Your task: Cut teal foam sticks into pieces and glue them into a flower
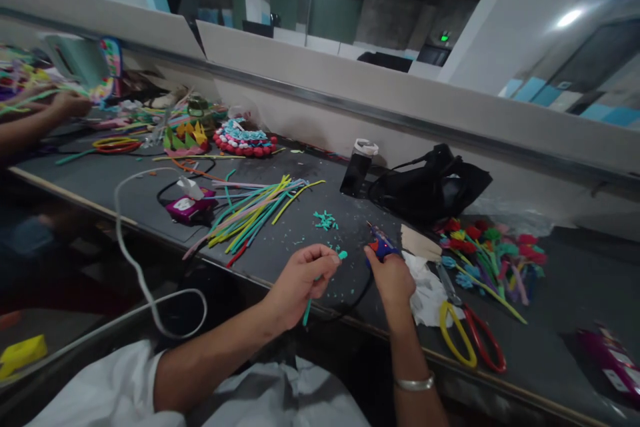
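My left hand [306, 278] is closed in a pinch around a teal pipe cleaner [307, 313]. Its rounded tip pokes out past the fingertips, and the stem hangs below the palm. A blue glue gun [383, 244] with an orange trigger is in my right hand [393, 278], its nozzle angled up and away from me. The nozzle and the pipe cleaner's tip are apart. Beyond both hands lies a small pile of cut teal pieces [326, 220]. Long pipe cleaners [257, 210] in yellow, teal, pink and red are bunched to the left.
Red-and-yellow-handled scissors [467, 333] lie by crumpled white paper [427, 288] and fuzzy flowers [500, 253] on the right. A black tumbler [354, 175] and black bag [430, 187] stand behind. A purple packet [191, 205] and white cable [131, 250] are left; another person's hand [73, 104] works farther left.
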Motion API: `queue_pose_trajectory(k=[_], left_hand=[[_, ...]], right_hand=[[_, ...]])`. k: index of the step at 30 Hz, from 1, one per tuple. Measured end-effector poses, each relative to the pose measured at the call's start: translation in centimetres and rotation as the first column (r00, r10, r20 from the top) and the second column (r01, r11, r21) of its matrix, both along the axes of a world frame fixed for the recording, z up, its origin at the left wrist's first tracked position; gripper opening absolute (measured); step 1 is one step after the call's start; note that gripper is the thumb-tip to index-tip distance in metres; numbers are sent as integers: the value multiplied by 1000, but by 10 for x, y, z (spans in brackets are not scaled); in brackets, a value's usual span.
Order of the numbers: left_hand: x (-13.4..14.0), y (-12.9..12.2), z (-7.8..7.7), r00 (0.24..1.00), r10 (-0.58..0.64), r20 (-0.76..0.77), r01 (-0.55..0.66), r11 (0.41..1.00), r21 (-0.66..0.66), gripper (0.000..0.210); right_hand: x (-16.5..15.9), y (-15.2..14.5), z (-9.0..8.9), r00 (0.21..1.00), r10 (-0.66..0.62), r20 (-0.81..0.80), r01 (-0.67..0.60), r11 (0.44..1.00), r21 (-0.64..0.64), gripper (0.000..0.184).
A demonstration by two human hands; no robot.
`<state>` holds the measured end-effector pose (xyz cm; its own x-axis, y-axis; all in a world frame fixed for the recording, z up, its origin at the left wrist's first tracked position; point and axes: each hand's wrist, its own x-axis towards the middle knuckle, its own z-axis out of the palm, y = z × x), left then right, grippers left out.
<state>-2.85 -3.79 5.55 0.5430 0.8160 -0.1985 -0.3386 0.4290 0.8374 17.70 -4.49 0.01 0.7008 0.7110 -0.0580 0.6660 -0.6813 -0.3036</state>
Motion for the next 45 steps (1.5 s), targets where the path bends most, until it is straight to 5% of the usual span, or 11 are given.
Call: queue_pose_trajectory(k=[8,15,24,28,31,38,45], left_hand=[[-1,-7,13,995,-69,67,76,992,-104,20],[-5,-9,12,994,-101,49,104,993,-56,32],[-5,1,0,970,-165,178,187,975,-118,32],[-3,2,-4,958,-193,212,228,962,-152,30],[-4,1,-4,961,-192,201,224,963,-149,24],[-4,-8,2,971,-226,80,232,970,-75,26],[-3,-9,-1,980,-198,-20,199,977,78,30]], right_hand=[[3,10,-2,988,-91,-123,89,996,-24,32],[21,3,-11,914,-121,-386,208,959,191,26],[12,-30,-4,581,349,-735,353,706,614,33],[-4,-46,13,381,533,-756,352,672,652,39],[-16,-55,22,307,592,-745,376,644,666,37],[-55,-67,35,394,673,-626,369,508,778,27],[-75,-71,30,528,544,-652,298,600,742,33]])
